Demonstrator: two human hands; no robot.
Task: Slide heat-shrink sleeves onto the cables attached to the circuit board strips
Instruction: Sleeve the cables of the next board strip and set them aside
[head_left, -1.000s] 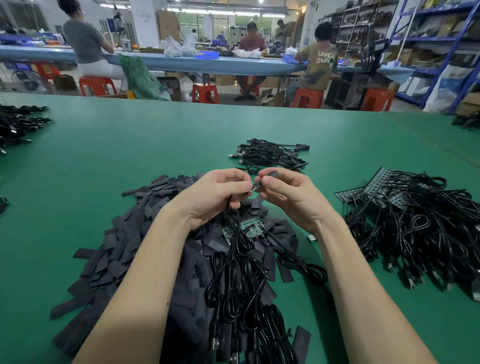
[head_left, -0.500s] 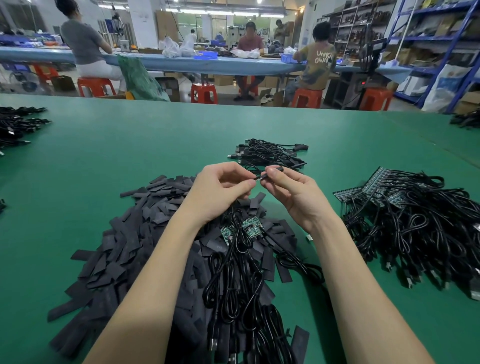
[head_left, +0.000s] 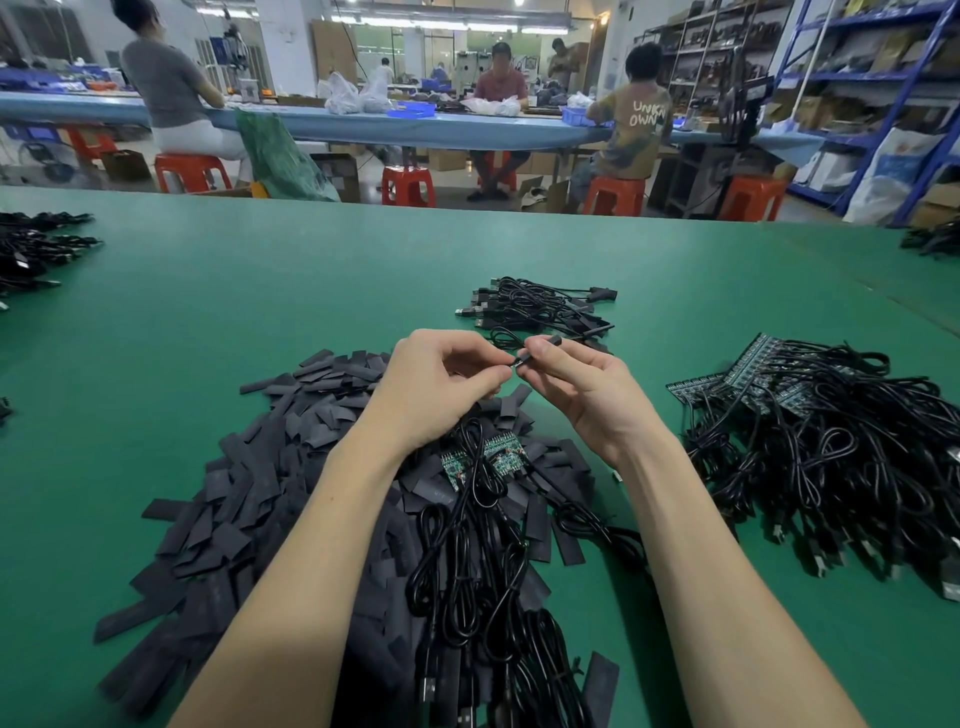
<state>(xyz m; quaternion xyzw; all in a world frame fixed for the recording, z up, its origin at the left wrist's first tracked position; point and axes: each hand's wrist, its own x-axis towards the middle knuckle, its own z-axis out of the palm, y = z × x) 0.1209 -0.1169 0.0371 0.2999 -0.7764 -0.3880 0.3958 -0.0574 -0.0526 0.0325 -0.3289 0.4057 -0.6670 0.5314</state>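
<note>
1. While both hands meet above a sleeve pile (head_left: 249, 499), the right hand (head_left: 582, 389) pinches a sleeve (head_left: 540, 347) between curled fingers
2. Left hand (head_left: 441, 384) pinches a cable end (head_left: 515, 362) at the sleeve's mouth
3. Board strips (head_left: 480, 460) lie below on cables (head_left: 478, 571); more cables (head_left: 831, 457) right

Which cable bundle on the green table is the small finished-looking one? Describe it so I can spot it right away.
Start at the green table and find the two hands meeting over the big heap of flat black sleeves. Just beyond the fingertips lies a small cable bundle. Unlike the large tangle at the right, it is compact and shows no green boards.
</note>
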